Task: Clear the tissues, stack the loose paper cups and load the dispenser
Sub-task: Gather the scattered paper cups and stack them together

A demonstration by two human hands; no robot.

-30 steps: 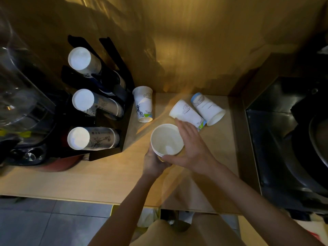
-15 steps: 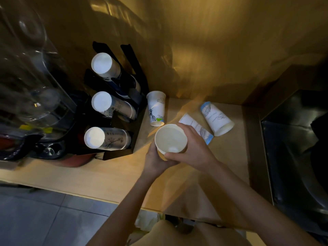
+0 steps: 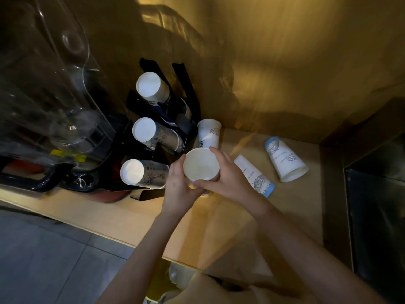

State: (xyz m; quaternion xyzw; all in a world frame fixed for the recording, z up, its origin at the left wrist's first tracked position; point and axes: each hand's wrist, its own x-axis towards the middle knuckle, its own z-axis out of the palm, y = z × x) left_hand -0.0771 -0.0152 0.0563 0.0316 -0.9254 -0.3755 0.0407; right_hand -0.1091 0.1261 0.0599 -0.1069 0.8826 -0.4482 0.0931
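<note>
Both my hands grip one white paper cup (image 3: pixel 201 164), mouth up, just above the wooden counter (image 3: pixel 223 227). My left hand (image 3: pixel 178 183) wraps its left side and my right hand (image 3: pixel 221 176) its right side. Behind it an upside-down printed cup (image 3: pixel 209 132) stands on the counter. Two more printed cups lie on their sides to the right, one near my right hand (image 3: pixel 255 175) and one farther right (image 3: pixel 285 160). The black cup dispenser (image 3: pixel 173 119) at the left holds three tilted stacks of cups (image 3: pixel 151 132). No tissues are visible.
A clear plastic appliance with a black base (image 3: pixel 50 128) stands left of the dispenser. A dark metal sink (image 3: pixel 377 216) lies at the right past the counter's edge. A brown wall (image 3: pixel 285 73) closes the back. Grey floor tiles (image 3: pixel 43 260) show below the counter front.
The view has shifted so everything sits further right. My hands, both still on the cup, have moved left toward the dispenser and away from the lying cups.
</note>
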